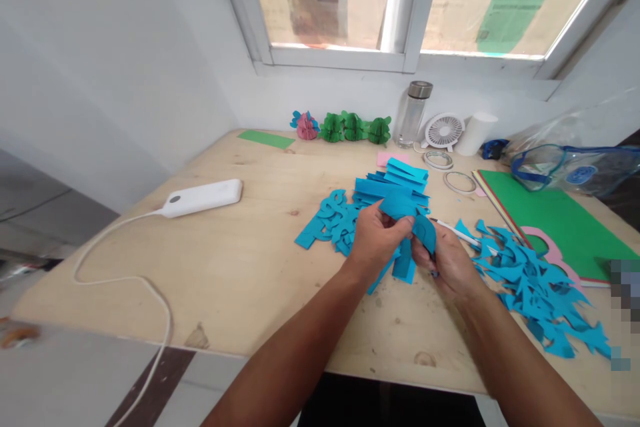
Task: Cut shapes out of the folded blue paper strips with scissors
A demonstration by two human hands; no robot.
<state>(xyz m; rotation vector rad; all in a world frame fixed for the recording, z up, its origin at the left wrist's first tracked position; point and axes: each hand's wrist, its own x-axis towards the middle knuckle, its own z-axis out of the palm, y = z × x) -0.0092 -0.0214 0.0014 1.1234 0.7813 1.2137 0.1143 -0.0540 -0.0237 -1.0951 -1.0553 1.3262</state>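
Note:
My left hand (pixel 376 237) is closed on a piece of blue paper (pixel 400 203), its thumb pressed on top. Close against it on the right, my right hand (pixel 445 255) has its fingers curled at the curved edge of the paper; a small dark object shows under those fingers, too hidden to make out. Behind the hands lie folded blue paper strips (pixel 407 173). Cut blue shapes (pixel 333 217) are heaped to the left of my left hand. Blue scraps (pixel 533 280) spread over the table at the right, with a white pen (pixel 457 232) at their near-left edge.
On the wooden table (pixel 225 280) lies a white power strip (pixel 203 198) with a cord. Along the back stand paper ornaments (pixel 353 127), a glass bottle (pixel 413 117) and a small fan (pixel 443 131). Tape rolls (pixel 459 182), green paper (pixel 555 220) and a clear pouch (pixel 580 170) are at right.

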